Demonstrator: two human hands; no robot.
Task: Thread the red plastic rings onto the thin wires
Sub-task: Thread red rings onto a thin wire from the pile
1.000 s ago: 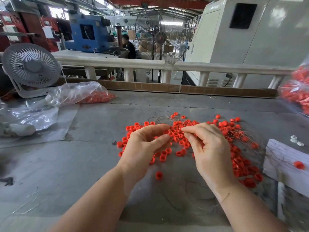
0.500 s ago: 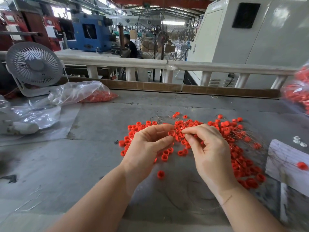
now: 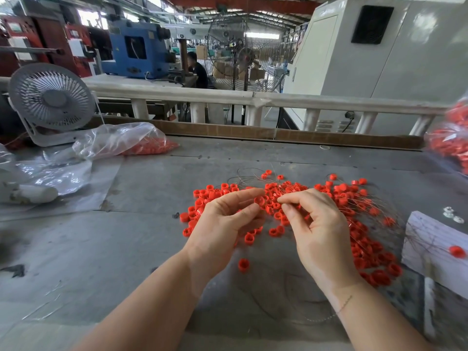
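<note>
Small, squat red rings (image 3: pixel 364 239) of glossy plastic, strewn in a loose heap across the middle and right of the grey table (image 3: pixel 126 249), some on edge, some flat, facing every way. One ring (image 3: pixel 259 200) lifted just above the heap, pinched between thumb and forefinger of the left hand (image 3: pixel 222 224), its hole turned roughly sideways toward the right hand (image 3: pixel 319 231). Thin wires (image 3: pixel 250 171), hair-fine and greyish, looping out of the far edge of the heap and fanning rightward over the rings; long axis mostly left to right, ends too fine to trace. Left hand palm tilted inward, forefinger stretched toward the right, other fingers loosely curled beneath. Right hand facing it, thumb and forefinger tips pressed together just beside the held ring, as on a wire, though the strand itself too thin to make out there; remaining fingers curled into the palm. Both forearms bare, reaching in from the near edge, fingertips nearly meeting over the heap. One stray ring (image 3: pixel 243 264) apart on the table between the wrists. Further off: bag (image 3: pixel 121 140) with more red pieces at far left, fan (image 3: pixel 52 100) behind it, white block (image 3: pixel 430 239) at right.
</note>
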